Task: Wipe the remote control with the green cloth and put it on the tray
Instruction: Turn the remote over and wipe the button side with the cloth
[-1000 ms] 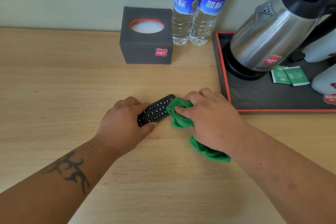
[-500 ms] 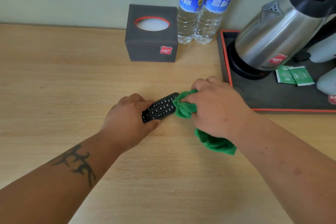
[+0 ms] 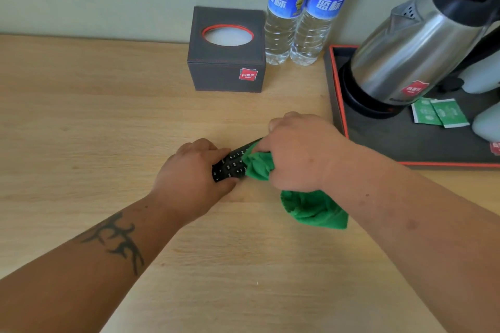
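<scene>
Clearly mid-wipe: remote control (image 3: 232, 163) lying flat on the wooden table (image 3: 108, 121), pinned at its near end by the left hand (image 3: 193, 173), fingers curled closed over the casing. Right hand (image 3: 296, 154) clenched on a bunched wad of the green cloth (image 3: 258, 166), pressing it onto the button face around the middle of the remote, with the loose tail of the fabric draped on the table under the wrist. Wiping step in hand, then, placing step not yet begun.

Next move, probably: finishing the pass along the buttons, then lifting the remote across to the tray (image 3: 339, 105) just to the right. Little spare room there (kettle (image 3: 416, 46) at the back, 2 green sachets (image 3: 439, 113) beside it), so best aimed at the bare dark strip along the tray's near edge.

Hard to make out: far end of the remote, buried under cloth and knuckles. Underside unseen, so no telling whether clean. Right side of the tray cut off by the frame, along with 2 pale objects standing there, unidentifiable.
</scene>
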